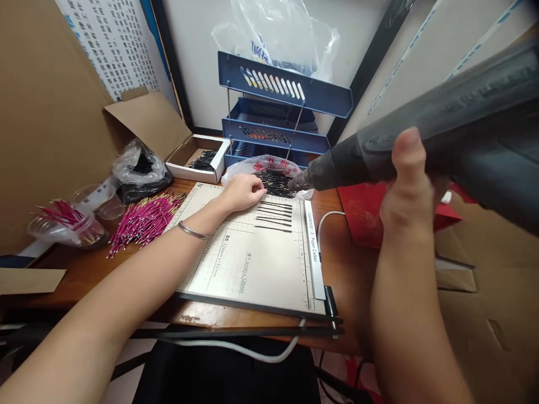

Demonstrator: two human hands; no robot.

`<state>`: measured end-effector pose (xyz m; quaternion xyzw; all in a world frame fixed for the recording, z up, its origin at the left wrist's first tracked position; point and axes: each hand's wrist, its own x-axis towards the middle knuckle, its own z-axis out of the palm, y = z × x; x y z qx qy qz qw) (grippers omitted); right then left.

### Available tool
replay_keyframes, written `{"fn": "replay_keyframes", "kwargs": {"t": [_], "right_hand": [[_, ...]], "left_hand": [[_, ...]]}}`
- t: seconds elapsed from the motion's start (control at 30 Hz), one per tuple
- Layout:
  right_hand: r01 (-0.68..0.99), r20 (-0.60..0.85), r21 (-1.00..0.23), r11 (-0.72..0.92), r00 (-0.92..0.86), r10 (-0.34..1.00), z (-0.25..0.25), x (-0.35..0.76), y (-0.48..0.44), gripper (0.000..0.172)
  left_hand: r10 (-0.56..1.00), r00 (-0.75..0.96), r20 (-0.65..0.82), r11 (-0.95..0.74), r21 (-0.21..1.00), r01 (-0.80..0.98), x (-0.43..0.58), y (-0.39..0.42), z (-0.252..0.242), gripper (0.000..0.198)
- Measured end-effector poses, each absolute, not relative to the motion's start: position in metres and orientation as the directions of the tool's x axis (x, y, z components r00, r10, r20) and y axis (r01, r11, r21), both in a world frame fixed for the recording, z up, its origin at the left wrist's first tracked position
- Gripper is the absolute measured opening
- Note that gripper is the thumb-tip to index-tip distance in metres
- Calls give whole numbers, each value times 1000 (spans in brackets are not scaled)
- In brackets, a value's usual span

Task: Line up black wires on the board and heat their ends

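My right hand [407,191] is wrapped round the grip of a dark grey heat gun [425,132], whose nozzle points left at a pile of thin black wires [275,182] on a plastic bag. My left hand [243,192] rests at the far edge of a paper cutter board [261,264], fingers curled and pinching at the black wires. A few black wires [273,216] lie in a row on the board just right of that hand. A silver bangle sits on my left wrist.
Pink wires [143,220] lie heaped to the left, more in a clear cup [67,221]. A white box of black wires [202,159] and a blue tiered tray [278,112] stand behind. Cardboard boxes flank both sides. A white cable [252,350] runs along the desk's front edge.
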<state>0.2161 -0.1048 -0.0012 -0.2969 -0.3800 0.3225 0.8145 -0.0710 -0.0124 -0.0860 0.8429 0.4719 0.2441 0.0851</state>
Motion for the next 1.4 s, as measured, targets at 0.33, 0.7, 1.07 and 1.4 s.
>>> {"fn": "replay_keyframes", "kwargs": {"t": [0.33, 0.7, 1.07, 1.4], "right_hand": [[130, 706, -615, 778, 529, 470, 24, 198, -88, 18], [226, 671, -717, 660, 481, 564, 13, 198, -92, 43], [108, 715, -651, 751, 417, 561, -3, 206, -71, 28], [84, 703, -660, 747, 420, 574, 3, 200, -80, 34]], "left_hand": [[874, 397, 279, -482, 403, 778, -84, -9, -84, 25], [865, 437, 244, -500, 469, 728, -77, -11, -80, 34], [878, 405, 256, -479, 497, 724, -78, -10, -79, 48], [842, 424, 335, -539, 460, 706, -79, -9, -78, 44]]}}
